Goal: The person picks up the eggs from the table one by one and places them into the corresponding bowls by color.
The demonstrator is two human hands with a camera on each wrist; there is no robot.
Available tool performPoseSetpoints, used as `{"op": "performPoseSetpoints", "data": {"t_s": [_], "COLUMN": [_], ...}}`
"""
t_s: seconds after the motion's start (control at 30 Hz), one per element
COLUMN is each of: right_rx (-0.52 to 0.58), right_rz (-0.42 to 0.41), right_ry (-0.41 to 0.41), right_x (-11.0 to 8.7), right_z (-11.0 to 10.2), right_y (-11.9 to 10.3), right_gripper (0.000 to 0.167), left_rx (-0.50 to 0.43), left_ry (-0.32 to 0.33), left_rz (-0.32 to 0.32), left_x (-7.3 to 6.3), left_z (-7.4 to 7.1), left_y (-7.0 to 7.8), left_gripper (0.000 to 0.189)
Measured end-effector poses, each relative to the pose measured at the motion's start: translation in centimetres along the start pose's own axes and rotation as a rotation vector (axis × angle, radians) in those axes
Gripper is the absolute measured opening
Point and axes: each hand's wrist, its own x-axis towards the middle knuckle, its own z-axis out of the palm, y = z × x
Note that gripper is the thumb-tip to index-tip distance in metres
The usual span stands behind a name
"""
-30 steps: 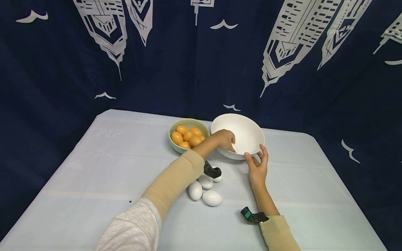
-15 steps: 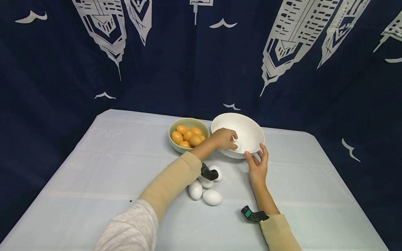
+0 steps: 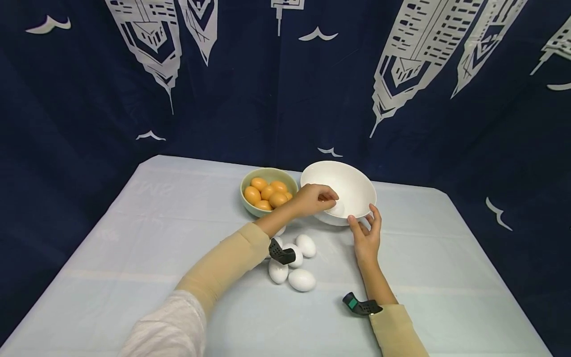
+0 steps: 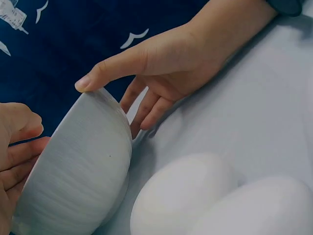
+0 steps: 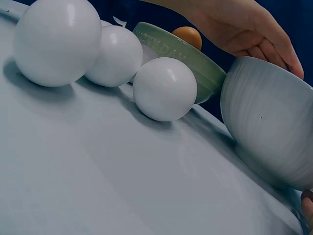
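Observation:
A white bowl (image 3: 357, 188) stands at the back of the table, a white egg (image 3: 338, 208) inside near its front rim. Over that rim reaches my left hand (image 3: 314, 199), fingers loosely bent just above the egg, with nothing seen between them. My right hand (image 3: 367, 237) holds the bowl at its front right, thumb on the rim and fingers around the outside, as the left wrist view also shows. Several white eggs (image 3: 302, 280) lie on the table below my left forearm, which partly hides some of them.
Left of the white bowl, close beside it, stands a green bowl (image 3: 247, 202) filled with several orange eggs (image 3: 252, 195). A pale cloth covers the table (image 3: 134, 248). Behind it hangs a dark blue curtain (image 3: 250, 99) with white prints.
My left hand has let go of the white egg inside the bowl, and its forearm has shifted left, uncovering more eggs on the table. The right hand stays on the bowl.

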Motion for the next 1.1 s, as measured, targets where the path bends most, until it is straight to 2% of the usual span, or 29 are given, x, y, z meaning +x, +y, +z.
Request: {"op": "performPoseSetpoints", "data": {"t_s": [0.13, 0.23, 0.33, 0.5, 0.77, 0.97, 1.1], "right_rx": [-0.004, -0.01, -0.001, 0.015, 0.007, 0.001, -0.005], "right_rz": [0.007, 0.028, 0.036, 0.006, 0.012, 0.02, 0.017], "right_ry": [-0.004, -0.009, -0.007, 0.008, 0.006, -0.005, -0.001], "right_x": [0.0, -0.5, -0.4, 0.2, 0.2, 0.1, 0.0], "right_z": [0.0, 0.0, -0.1, -0.2, -0.2, -0.2, -0.1], "right_y": [-0.2, -1.4, -1.6, -0.3, -0.1, -0.1, 0.0], "right_gripper": [0.07, 0.071, 0.07, 0.07, 0.071, 0.072, 0.07], "left_rx": [-0.068, -0.128, -0.187, -0.241, -0.214, -0.2, -0.166], "left_ry": [0.003, 0.018, 0.025, 0.011, 0.059, 0.038, 0.046], "left_rz": [0.009, 0.015, 0.011, -0.005, 0.017, 0.041, 0.049], "left_x": [-1.1, -1.6, -2.1, -3.2, -5.8, -8.1, -9.7], "left_z": [-0.6, -1.0, -1.2, -1.6, -2.1, -2.5, -2.9], "left_y": [0.1, 0.2, 0.3, 0.2, -0.5, -1.3, -1.7], "left_gripper": [0.021, 0.021, 0.021, 0.021, 0.019, 0.018, 0.018]}}
